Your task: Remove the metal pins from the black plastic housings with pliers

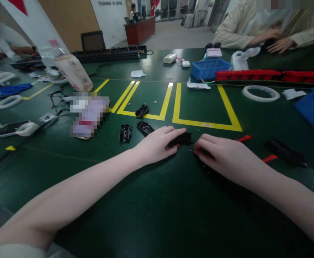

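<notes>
My left hand (161, 143) is closed round a black plastic part (183, 138), thumb on the near side and fingers over the top. Just right of it, my right hand (216, 148) is pinched low over the table. A thin metal pin (191, 151) pokes out from its fingertips. Small pieces under the right palm are mostly in shadow. Beyond my left hand lie similar black plastic parts: one (145, 128) partly hidden by the hand, one (125, 133) to its left, another (142, 110) on the yellow tape. Another small pin (198, 130) lies beyond the held part.
Red handles (270, 158) and a black tool (287, 152) lie right of my right hand. A phone (91, 116) and a bottle (75, 71) stand left. Blue bins (210, 68), a tape roll (261, 93) and a red strip (250, 75) are farther back. A person sits opposite.
</notes>
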A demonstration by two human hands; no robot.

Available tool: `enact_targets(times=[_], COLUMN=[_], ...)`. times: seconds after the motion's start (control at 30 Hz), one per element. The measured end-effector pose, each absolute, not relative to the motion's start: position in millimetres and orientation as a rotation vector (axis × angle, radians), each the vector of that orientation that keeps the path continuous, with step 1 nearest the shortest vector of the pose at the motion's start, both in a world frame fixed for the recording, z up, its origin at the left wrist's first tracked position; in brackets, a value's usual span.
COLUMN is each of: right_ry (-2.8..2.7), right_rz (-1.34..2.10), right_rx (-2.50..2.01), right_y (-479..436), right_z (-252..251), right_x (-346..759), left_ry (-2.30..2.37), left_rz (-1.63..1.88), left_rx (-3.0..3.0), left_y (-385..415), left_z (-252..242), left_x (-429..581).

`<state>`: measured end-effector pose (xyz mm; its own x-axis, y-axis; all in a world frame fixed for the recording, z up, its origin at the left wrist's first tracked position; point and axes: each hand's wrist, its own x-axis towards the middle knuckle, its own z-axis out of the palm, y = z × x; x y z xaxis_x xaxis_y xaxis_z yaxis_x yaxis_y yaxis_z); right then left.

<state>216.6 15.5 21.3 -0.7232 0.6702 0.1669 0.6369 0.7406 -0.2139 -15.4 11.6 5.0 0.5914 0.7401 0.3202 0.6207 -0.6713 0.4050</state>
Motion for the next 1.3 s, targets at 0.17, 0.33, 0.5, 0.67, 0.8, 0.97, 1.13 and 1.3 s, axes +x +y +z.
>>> enact_targets(times=[0.17,0.33,0.5,0.67,0.8,0.97,1.13,1.3], right_ry=[-2.61,-2.626,-2.673,-2.588,-2.564,-2.58,-2.587,-2.706], right_rz=[0.337,0.473,0.402,0.423,0.423,0.319,0.109,0.088], right_rx=[-1.002,-0.996,-0.94,-0.906,-0.979,-1.128,-1.245,-1.235], right_y=[20,20,21,20,22,28,30,16], right_z=[19,21,21,20,19,23,37,22], right_x=[222,221,220,224,227,232,274,342], left_ry=[1.175,1.232,1.257,1.271,1.266,1.246,1.223,1.145], left_rz=[0.663,0.597,0.583,0.546,0.524,0.58,0.62,0.599], left_rx=[2.643,2.699,2.676,2.655,2.618,2.548,2.472,2.343], left_y=[11,8,7,6,6,5,3,3], left_z=[6,8,9,9,11,13,14,16], left_x=[-18,-17,-16,-15,-14,-15,-16,-16])
